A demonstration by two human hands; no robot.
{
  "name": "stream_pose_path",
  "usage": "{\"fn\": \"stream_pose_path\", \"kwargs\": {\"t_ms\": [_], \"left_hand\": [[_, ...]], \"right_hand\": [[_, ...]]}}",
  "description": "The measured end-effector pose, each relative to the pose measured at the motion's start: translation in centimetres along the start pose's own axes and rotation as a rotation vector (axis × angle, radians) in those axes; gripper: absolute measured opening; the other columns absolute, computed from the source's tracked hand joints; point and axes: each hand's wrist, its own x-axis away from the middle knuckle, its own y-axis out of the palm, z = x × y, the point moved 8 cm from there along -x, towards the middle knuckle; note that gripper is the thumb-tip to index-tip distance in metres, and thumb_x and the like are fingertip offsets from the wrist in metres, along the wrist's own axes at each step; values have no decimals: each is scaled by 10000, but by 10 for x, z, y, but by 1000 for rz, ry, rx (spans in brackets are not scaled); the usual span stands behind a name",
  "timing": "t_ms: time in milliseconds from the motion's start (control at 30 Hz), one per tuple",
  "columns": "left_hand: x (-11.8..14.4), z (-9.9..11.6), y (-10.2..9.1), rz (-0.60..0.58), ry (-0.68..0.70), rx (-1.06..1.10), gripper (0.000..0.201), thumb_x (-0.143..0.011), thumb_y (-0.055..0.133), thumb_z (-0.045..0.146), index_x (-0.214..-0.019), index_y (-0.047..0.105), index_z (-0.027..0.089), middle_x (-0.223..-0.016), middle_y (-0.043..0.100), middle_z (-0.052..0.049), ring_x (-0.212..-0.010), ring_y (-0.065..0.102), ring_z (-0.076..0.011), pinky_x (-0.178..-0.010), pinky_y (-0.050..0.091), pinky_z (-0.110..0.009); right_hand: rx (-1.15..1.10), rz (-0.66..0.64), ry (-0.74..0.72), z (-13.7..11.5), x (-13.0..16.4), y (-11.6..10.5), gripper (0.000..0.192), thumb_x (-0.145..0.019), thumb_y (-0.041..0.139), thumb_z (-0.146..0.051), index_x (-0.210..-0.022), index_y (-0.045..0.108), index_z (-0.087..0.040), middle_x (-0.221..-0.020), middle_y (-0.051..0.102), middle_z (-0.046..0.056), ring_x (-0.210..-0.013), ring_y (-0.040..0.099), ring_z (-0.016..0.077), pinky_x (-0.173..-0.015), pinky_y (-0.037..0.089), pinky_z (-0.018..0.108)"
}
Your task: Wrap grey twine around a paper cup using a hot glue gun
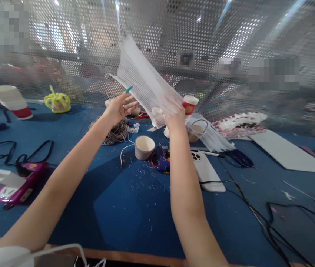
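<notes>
Above the blue tabletop (118, 207), the right hand (175, 120) has its fingers closed on the lower end of a fanned bundle of thin white strips (146, 81). The left hand (117, 107) is spread open just beside it, holding nothing. The strips look light, springy and easily creased, best pinched together low, near the right fingers.

sheets (146, 81) motion-blurred, right hand (175, 120) fingers hidden behind, bg pixelated
</notes>
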Motion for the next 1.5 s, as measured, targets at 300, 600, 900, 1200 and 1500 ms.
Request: {"fn": "stream_pose_path", "kwargs": {"t_ms": [300,600,900,1200,1500], "left_hand": [[5,-7,-8,84,-107,-194,166,-834,724,212,-722,606,178,-531,571,46,-607,611,-85,-693,547,-246],[-5,-30,-33,103,-105,-360,164,-739,781,198,-652,658,132,-533,594,31,-421,474,-34,-436,377,-146],[-10,-36,-58,178,-115,-377,58,-765,727,152,-724,703,118,-531,606,22,-404,425,-43,-422,365,-157],[-11,-36,-53,141,-105,-345,94,-814,696,163,-730,699,121,-664,683,-8,-582,602,-74,-625,512,-183],[-10,-23,-51,98,-61,-273,160,-864,661,294,-829,697,142,-688,655,-13,-578,605,-84,-605,529,-193]], "right_hand": [[-500,47,378,12,9,11,201,-738,721,-439,-836,665,-273,-1031,759,45,-1163,654,245,-971,541,449],[-617,208,466,26,8,-20,148,-773,699,-266,-904,635,-243,-1168,725,59,-1249,605,224,-1103,452,477],[-693,309,401,25,-3,-41,142,-862,574,-136,-981,633,-188,-1139,723,65,-1188,652,185,-1049,512,422],[-603,321,395,36,-6,-34,184,-759,563,-17,-795,631,-184,-715,689,-51,-849,736,130,-918,582,354],[-566,319,436,30,-1,-31,164,-738,615,-24,-694,612,-182,-614,667,-60,-748,733,132,-918,584,368]]}}
